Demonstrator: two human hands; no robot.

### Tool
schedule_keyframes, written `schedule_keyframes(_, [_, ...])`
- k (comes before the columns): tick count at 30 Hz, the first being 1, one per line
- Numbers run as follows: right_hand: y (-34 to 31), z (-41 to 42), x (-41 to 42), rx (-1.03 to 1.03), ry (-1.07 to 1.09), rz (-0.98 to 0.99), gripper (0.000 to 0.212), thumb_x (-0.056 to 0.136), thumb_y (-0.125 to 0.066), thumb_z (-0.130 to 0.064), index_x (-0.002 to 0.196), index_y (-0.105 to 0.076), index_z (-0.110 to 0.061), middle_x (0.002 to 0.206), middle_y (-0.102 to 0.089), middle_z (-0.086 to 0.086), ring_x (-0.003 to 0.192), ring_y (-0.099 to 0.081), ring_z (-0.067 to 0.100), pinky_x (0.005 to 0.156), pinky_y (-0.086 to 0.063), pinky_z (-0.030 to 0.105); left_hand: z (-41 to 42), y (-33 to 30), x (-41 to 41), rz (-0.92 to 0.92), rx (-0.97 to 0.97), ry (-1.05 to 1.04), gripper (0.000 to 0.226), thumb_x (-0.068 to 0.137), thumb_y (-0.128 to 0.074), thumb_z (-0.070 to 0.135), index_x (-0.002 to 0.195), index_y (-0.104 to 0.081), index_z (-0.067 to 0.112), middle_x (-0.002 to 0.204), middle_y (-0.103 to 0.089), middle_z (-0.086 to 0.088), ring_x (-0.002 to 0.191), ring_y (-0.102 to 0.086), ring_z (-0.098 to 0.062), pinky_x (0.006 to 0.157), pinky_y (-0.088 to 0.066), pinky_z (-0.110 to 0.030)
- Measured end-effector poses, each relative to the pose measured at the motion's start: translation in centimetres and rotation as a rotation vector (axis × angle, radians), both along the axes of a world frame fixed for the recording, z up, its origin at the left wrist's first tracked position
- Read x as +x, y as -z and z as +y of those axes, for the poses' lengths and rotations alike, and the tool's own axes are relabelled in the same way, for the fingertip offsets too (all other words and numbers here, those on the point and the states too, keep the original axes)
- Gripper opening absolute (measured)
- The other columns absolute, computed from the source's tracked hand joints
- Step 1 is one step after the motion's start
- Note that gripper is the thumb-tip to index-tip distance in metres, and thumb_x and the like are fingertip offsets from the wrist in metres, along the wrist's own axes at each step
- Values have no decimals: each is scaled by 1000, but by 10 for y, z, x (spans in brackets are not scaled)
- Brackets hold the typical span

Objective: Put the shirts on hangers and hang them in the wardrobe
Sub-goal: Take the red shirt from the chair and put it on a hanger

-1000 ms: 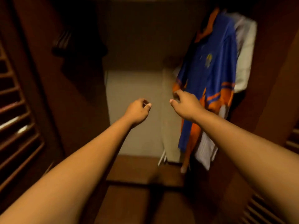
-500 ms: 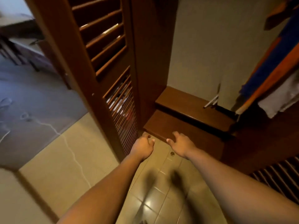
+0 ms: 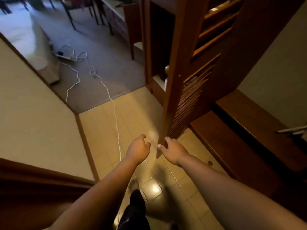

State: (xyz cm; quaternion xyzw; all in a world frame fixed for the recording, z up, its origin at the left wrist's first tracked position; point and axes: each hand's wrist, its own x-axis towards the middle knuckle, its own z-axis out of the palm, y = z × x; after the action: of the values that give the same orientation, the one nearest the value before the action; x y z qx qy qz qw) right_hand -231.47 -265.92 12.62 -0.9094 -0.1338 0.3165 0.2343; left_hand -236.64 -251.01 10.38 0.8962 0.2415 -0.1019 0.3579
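Head view, facing away from the wardrobe opening. The largest element is the tiled floor [image 3: 132, 117], which runs forward to a carpeted room [image 3: 103, 52] beyond the doorway. At right stands the wardrobe [image 3: 249, 130], its wooden base step at floor level and its louvred door [image 3: 186, 90] swung outward, edge-on to me. A white cable [image 3: 114, 113] trails from the carpet across the tiles toward my feet.

No shirt and no hanger shows here, so I judge that the next garment lies somewhere in the room ahead and that the step in hand is the walk to fetch it.

My left hand [image 3: 138, 151] hangs in front of me with nothing in it, its grip loosely curled and the fingers relaxed. My right hand [image 3: 172, 151] is likewise empty, its fingers loosely spread, fingertips just beside the lower edge of the louvred door; I cannot tell whether they touch it.

To do this step well, I would leave the door standing wide so the return with a loaded hanger is unobstructed, keep the right arm clear of the door's edge while turning, and step beside the cable rather than across it, since it lies directly on my path. Both hands should stay free for lifting the shirt by its shoulders.
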Motion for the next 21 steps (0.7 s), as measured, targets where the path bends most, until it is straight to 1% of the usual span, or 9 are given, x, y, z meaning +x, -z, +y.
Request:
schedule_keyframes(3, [12,59,22,-18,-68,4,59,96,-41,-51,145,-33,-20,146,-40,9,128,-44,30,102,-43,45,54,10,14,14,10,-63,46,99,-45,34,139,-43,10,138,-52,-9,125,-50,-25,101,-41,-33])
schedule_keyframes(6, [23,126,52,-25,-102,11,59,95,-41,-53,145,-32,-23,147,-39,7,129,-44,30,98,-46,46,115,22,40,30,61,-100,48,98,-46,35,139,-43,11,139,-51,-7,129,-45,-25,105,-38,-37])
schedule_keyframes(9, [30,197,92,-22,-149,15,59,97,-41,-50,147,-27,-22,149,-37,8,133,-41,30,102,-42,44,181,29,72,51,110,-109,49,97,-47,36,141,-41,14,142,-47,-6,133,-39,-24,108,-35,-39])
schedule_keyframes(15, [29,315,176,17,-90,56,63,98,-42,-48,150,-20,-21,150,-35,12,134,-40,33,105,-39,45,300,31,140,92,116,-107,52,98,-46,39,143,-38,16,144,-44,-6,133,-39,-23,109,-36,-42])
schedule_keyframes(21, [30,382,283,-22,-64,22,62,98,-41,-49,149,-21,-20,149,-37,12,132,-41,32,102,-39,41,379,29,246,79,154,-65,51,98,-47,38,141,-40,13,142,-46,-7,133,-40,-23,109,-35,-40])
